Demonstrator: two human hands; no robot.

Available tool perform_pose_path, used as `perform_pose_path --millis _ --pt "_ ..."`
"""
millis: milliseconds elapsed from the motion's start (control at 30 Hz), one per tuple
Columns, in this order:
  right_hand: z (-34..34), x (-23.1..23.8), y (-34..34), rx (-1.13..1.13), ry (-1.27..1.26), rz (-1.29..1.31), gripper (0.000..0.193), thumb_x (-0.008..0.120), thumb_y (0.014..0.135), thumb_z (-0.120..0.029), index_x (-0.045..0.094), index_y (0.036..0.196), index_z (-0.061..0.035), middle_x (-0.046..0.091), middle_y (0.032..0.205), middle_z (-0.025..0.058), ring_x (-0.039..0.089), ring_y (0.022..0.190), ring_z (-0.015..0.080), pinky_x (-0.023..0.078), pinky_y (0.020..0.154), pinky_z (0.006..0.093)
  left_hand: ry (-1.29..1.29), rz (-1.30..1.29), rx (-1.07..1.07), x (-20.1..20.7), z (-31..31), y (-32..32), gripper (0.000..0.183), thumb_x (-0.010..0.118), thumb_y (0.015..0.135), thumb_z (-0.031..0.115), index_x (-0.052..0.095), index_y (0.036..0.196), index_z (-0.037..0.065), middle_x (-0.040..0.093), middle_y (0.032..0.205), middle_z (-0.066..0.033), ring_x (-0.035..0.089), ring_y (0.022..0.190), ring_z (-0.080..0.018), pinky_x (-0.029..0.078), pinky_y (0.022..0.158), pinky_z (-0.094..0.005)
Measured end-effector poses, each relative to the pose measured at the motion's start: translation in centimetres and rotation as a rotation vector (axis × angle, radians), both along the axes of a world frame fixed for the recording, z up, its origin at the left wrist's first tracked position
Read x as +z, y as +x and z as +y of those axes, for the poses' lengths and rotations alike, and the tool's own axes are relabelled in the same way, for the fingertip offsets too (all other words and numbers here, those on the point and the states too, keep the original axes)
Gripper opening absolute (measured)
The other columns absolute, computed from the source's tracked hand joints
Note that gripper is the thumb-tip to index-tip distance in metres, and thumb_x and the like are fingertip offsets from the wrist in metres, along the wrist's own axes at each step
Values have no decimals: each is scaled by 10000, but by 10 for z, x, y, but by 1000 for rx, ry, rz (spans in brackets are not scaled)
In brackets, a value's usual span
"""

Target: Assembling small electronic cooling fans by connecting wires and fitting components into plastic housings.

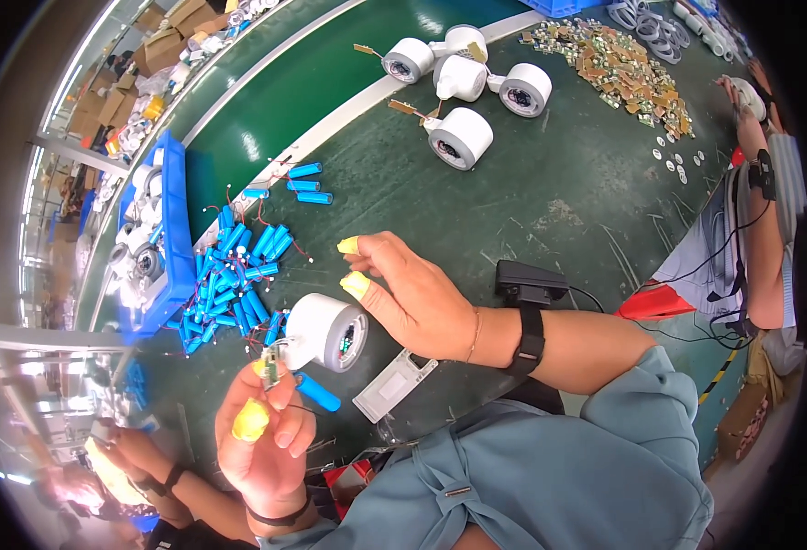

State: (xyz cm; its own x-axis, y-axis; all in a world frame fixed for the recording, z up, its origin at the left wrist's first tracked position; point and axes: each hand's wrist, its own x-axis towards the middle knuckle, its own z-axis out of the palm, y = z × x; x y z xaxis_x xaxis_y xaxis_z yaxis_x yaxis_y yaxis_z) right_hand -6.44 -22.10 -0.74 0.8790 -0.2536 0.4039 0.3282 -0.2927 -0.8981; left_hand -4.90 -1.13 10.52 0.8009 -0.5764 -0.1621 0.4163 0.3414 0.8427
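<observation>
Left grip (264, 445) pinches a small circuit board (270, 368); just beyond that grip sits a round white housing (313, 328), with a blue cell (319, 392) just to the grip's right. Right grip (426, 307) (thumb and forefinger parted) is beyond the housing.

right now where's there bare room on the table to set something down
The widest bare patch of table lies between the far white cylinders, the circuit board pile and the right hand. More lies between the loose batteries and those cylinders. Crowded: the left, with batteries heaped beside the blue bin, and where the boards lie.
</observation>
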Motion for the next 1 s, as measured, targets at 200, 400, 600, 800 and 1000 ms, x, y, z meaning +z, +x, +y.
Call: perform_pose_path --millis 200,400,600,800,1000 --pt "-14 -7 15 -14 154 137 373 519 982 -148 407 1311 -10 603 912 110 650 844 189 516 767 308 -6 -71 241 -13 51 22 448 575 929 152 449 1269 -110 502 943 -69 408 610 -67 332 479 -194" --pt "-70 19 70 -237 319 180 593 487 955 -80 217 1482 -64 620 917 122 634 685 146 520 547 268 299 -181 731 -27 162 64 397 490 978 152 452 1295 -84 557 1005 -59 371 644 -60 318 536 -196" --pt "-104 25 115 -391 338 430 613 520 937 -237 300 1388 115 603 1091 188 695 732 228 577 561 307 762 -277 854 -57 246 101 258 533 978 193 608 1135 3 593 826 19 459 618 -34 365 519 -145" --pt "-88 13 108 -328 307 438 393 528 938 -216 506 1171 101 604 1053 161 674 832 199 569 596 293 1599 -1029 711 -64 205 95 260 609 911 107 618 1149 1 629 993 -117 607 850 -201 483 684 -300" --pt "-52 3 50 -105 481 368 294 525 935 -109 486 1175 56 607 1036 142 657 850 203 563 666 293 1122 -1544 82 -53 33 91 311 662 792 5 675 1095 75 613 1036 -127 601 934 -314 495 798 -390"
